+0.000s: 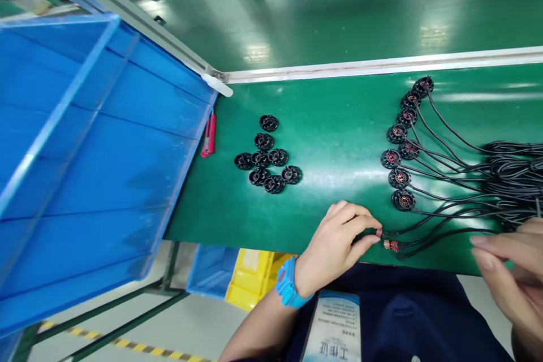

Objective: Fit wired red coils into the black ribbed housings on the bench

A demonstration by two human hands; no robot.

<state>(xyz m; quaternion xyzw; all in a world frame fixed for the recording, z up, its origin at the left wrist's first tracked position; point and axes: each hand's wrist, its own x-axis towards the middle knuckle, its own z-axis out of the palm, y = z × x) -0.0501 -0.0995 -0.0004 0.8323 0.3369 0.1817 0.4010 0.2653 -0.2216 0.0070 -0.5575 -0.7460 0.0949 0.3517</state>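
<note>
Your left hand (339, 235) pinches a red cable end (379, 232) near the front edge of the green table (339, 102).
Your right hand (515, 280) has thumb and forefinger close together; whether it holds something, I cannot tell. Just beside the pinched end lies a second red cable end (393, 246). Farther, coiled black cables (513, 168) run to eight wired round housings (399, 177); loose black housings (274, 184) lie to their left.
</note>
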